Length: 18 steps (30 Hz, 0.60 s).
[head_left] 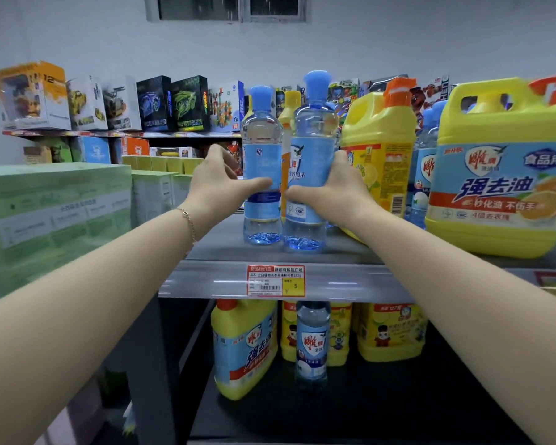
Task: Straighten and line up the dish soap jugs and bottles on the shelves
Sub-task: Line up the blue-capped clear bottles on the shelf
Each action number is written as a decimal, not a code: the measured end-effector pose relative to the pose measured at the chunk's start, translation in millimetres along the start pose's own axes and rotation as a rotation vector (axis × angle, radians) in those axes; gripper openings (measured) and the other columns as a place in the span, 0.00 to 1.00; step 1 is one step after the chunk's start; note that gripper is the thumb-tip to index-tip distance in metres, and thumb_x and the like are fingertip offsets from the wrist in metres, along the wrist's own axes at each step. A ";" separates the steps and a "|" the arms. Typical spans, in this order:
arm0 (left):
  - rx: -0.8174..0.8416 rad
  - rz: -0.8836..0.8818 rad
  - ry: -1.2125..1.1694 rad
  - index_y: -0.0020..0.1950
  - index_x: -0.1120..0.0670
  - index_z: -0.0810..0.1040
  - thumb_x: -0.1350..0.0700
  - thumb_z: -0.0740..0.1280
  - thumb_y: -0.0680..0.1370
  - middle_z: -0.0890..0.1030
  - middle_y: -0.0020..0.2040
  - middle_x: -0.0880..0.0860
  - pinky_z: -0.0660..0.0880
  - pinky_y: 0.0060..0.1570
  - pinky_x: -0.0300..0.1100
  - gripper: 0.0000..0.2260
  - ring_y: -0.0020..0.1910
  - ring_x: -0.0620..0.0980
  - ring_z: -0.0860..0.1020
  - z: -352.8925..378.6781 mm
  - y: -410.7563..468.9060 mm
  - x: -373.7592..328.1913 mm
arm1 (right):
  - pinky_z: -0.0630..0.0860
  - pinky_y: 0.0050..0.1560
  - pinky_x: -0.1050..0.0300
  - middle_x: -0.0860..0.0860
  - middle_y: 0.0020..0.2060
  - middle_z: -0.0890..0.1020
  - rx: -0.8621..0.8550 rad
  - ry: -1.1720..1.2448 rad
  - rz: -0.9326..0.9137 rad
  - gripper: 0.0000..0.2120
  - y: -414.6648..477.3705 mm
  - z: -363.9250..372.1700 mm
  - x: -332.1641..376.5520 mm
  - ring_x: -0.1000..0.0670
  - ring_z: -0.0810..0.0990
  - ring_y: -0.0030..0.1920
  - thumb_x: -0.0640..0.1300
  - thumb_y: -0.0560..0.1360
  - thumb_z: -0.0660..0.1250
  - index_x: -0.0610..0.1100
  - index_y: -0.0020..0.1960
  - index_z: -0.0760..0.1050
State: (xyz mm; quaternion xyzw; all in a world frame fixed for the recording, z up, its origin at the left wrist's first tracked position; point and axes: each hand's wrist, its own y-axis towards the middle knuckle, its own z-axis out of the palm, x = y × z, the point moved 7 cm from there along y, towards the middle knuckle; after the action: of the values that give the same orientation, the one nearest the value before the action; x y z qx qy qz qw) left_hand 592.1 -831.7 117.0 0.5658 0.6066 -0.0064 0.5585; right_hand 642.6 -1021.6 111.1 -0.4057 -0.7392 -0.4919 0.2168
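Two clear plastic bottles with blue caps and blue labels stand side by side on the grey metal top shelf (350, 277). They are close to its front edge and near its left end.

The left hand (219, 181) holds the left clear bottle (262, 139). The thumb lies across the front of the label, and the fingers curl in at the bottle's left side. The right hand (331, 191) grips the right clear bottle (315, 139), with the thumb on the front and the fingers wrapped round the far side. Both bottles stand up straight, and low down they look like they touch. A thin gold bracelet (190, 223) sits on the left wrist.

A yellow bottle with an orange label (289, 104) peeks out from behind the two clear ones. Just to the right stands a yellow plastic jug with an orange cap (379, 149), set further back. The right hand covers its lower left corner. Next comes a third clear bottle (426, 162), also at the back. After that a big yellow jug with a blue label (501, 175) sits near the front edge.

A red and white price tag (275, 281) is stuck on the shelf's front edge. On the dark lower shelf (398, 396) stand a yellow jug with a red cap (244, 345), a small clear bottle (312, 342) and more yellow jugs (392, 332) behind.

Pale green boxes (55, 213) are stacked off to the left. Toy boxes (109, 104) fill a far shelf by the wall.
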 end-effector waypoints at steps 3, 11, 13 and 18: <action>0.091 0.074 -0.010 0.51 0.54 0.73 0.45 0.77 0.68 0.79 0.45 0.53 0.74 0.38 0.37 0.20 0.41 0.47 0.76 -0.7 -7.4 -14.0 | 0.82 0.44 0.55 0.54 0.45 0.80 0.020 0.097 -0.020 0.32 -5.6 -6.6 10.3 0.56 0.82 0.43 0.46 0.63 0.79 0.44 0.58 0.64; 0.105 -0.151 -0.102 0.64 0.55 0.65 0.49 0.79 0.66 0.76 0.57 0.54 0.75 0.48 0.45 0.34 0.53 0.51 0.76 8.1 4.3 4.4 | 0.75 0.26 0.65 0.50 0.46 0.82 0.016 0.143 -0.042 0.33 -6.9 -39.6 30.4 0.52 0.83 0.40 0.50 0.60 0.78 0.44 0.60 0.68; 0.198 -0.304 -0.240 0.68 0.54 0.63 0.47 0.79 0.66 0.76 0.59 0.53 0.75 0.43 0.45 0.38 0.53 0.50 0.77 26.2 0.3 14.0 | 0.82 0.36 0.58 0.51 0.46 0.82 0.013 0.118 -0.054 0.33 -9.7 -48.3 30.8 0.53 0.84 0.42 0.50 0.59 0.78 0.45 0.59 0.69; 0.191 -0.281 -0.454 0.62 0.53 0.72 0.57 0.79 0.67 0.79 0.46 0.46 0.73 0.32 0.35 0.26 0.40 0.41 0.78 48.9 -7.6 7.5 | 0.82 0.44 0.55 0.52 0.47 0.82 -0.007 0.084 -0.053 0.30 -21.9 -65.3 23.9 0.54 0.83 0.44 0.48 0.62 0.78 0.47 0.58 0.67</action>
State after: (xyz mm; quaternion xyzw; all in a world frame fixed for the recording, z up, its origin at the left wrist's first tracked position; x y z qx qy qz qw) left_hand 621.6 -860.7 88.7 0.5103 0.5350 -0.2675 0.6179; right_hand 605.9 -1075.5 143.9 -0.3659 -0.7381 -0.5167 0.2330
